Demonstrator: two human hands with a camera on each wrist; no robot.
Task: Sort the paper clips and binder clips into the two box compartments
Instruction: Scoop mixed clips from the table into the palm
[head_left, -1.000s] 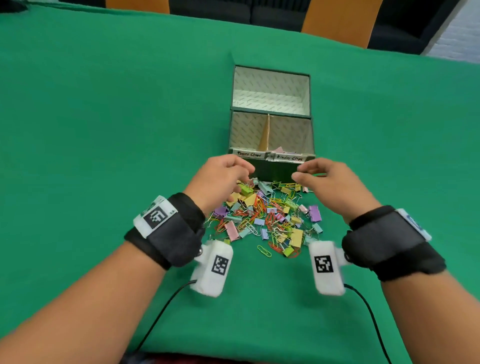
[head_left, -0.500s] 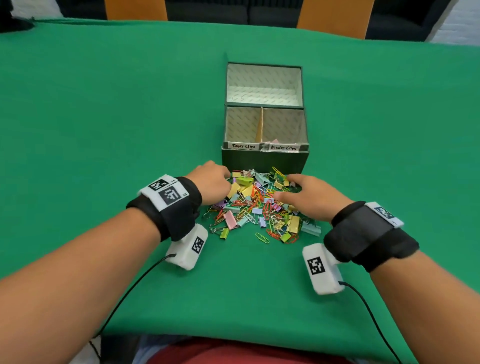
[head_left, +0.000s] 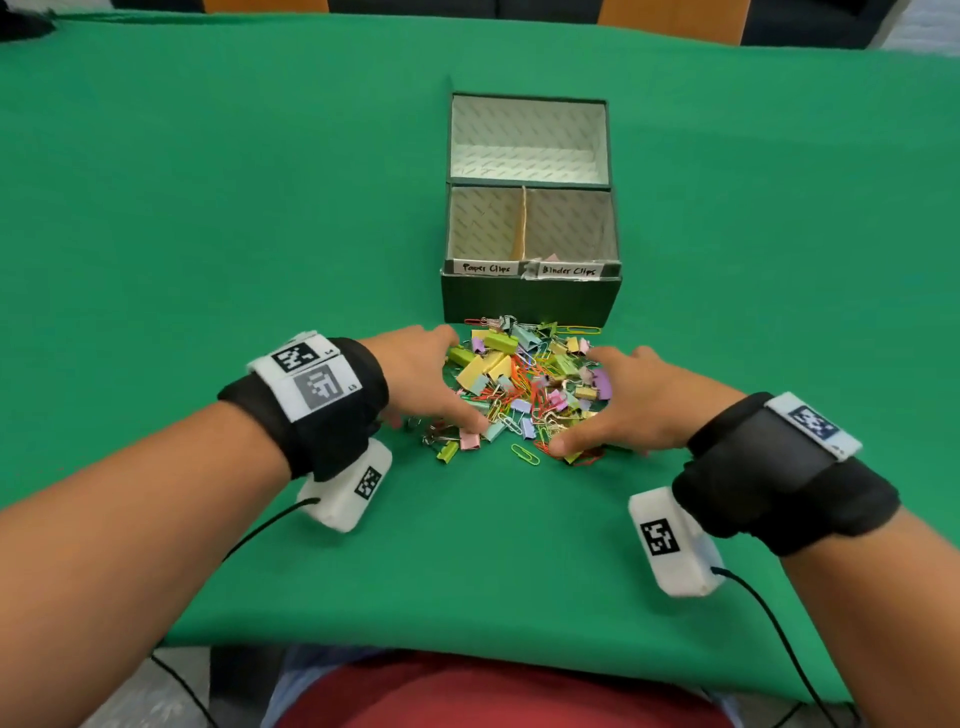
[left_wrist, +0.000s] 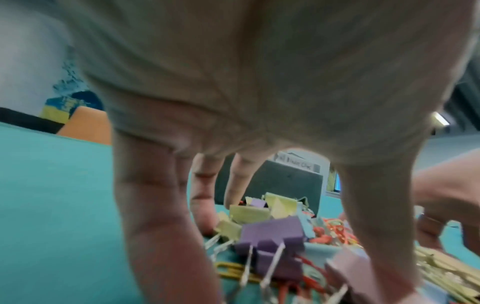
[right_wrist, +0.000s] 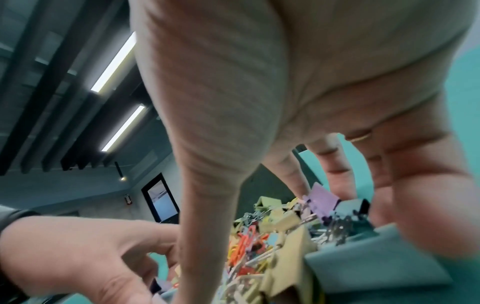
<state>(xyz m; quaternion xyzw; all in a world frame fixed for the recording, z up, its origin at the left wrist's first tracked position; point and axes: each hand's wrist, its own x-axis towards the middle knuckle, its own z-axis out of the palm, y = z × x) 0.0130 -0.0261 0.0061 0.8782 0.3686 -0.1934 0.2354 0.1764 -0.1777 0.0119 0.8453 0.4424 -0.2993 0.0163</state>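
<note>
A heap of coloured paper clips and binder clips (head_left: 524, 384) lies on the green table (head_left: 208, 208), just in front of the dark green box (head_left: 530, 301). The box's front left compartment (head_left: 483, 223) is labelled Paper Clips. Its front right compartment (head_left: 571, 223), labelled Binder Clips, shows a pink piece (head_left: 550, 258) at the front. My left hand (head_left: 441, 382) cups the heap's left side and my right hand (head_left: 618, 402) its right side. Both have spread fingers (left_wrist: 161, 226) touching the table, and neither holds anything. A purple binder clip (left_wrist: 272, 232) lies under the left palm.
Behind the two labelled compartments is a larger white-lined compartment (head_left: 527, 140). A loose green paper clip (head_left: 524, 454) lies at the heap's near edge. Orange chair backs (head_left: 670, 21) stand past the far table edge. Cables run from both wrist cameras over the near edge.
Both hands dropped from near the box's front rim to the table. They now lie spread on either side of the heap, thumbs drawn in along its near edge.
</note>
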